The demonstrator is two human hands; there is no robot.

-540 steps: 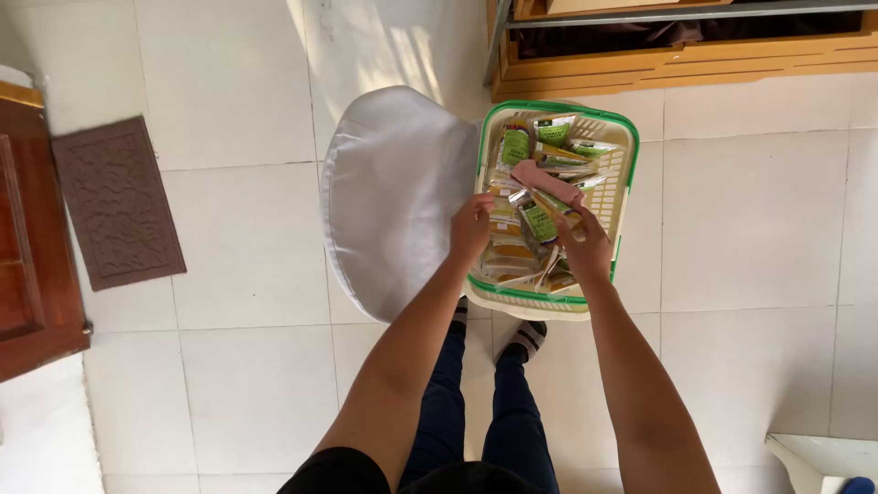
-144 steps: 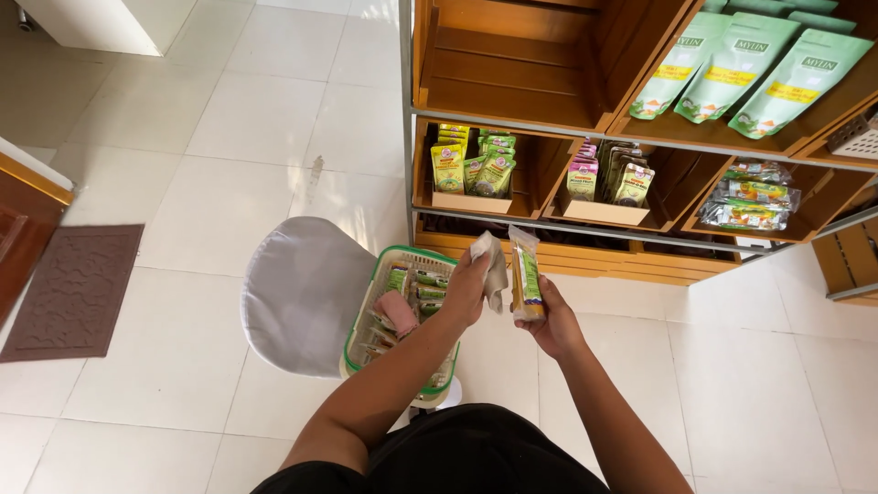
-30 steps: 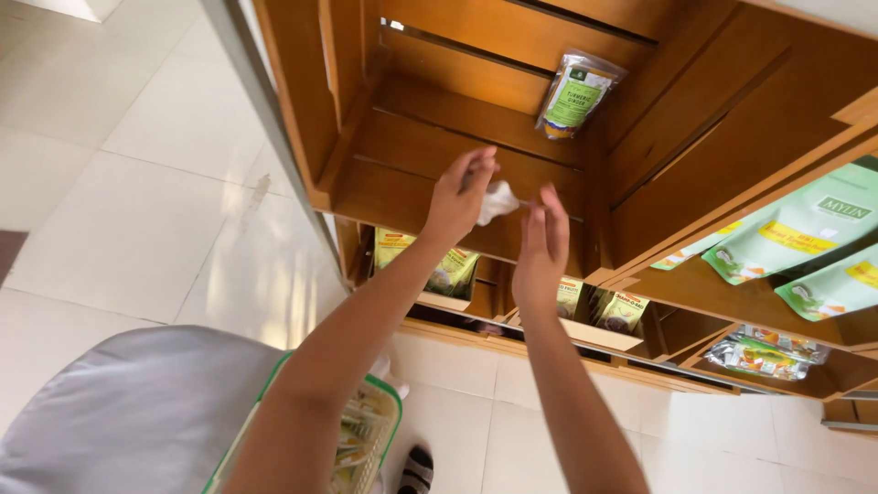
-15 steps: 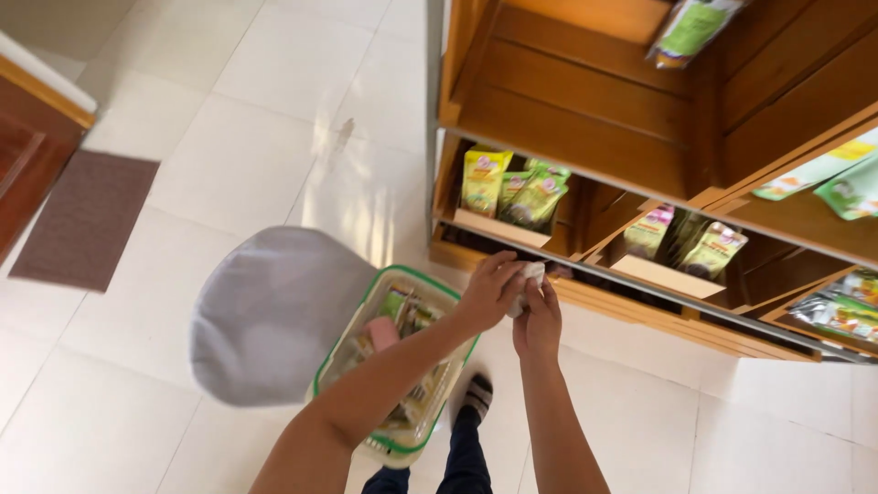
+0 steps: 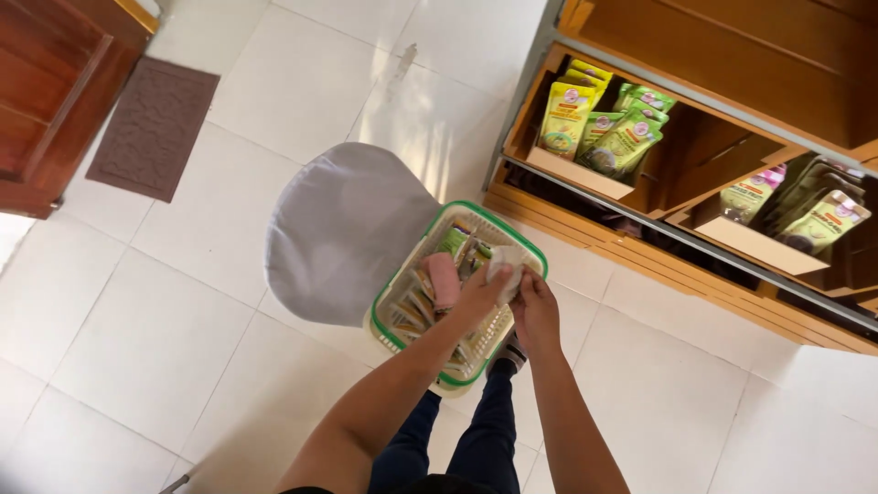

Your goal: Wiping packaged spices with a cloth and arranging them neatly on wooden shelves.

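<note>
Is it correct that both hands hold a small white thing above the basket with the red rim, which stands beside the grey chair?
Not quite: the basket has a green rim, not a red one, as the head view shows. The rest is right: the left hand and the right hand hold a small white thing together above the basket, which stands beside the grey chair.

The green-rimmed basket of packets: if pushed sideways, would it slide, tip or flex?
The basket looks like thin lattice plastic, so probably light and slightly flexible. It seems to overhang the grey chair, so a push might tip it. Loose packets would likely shift.
</note>
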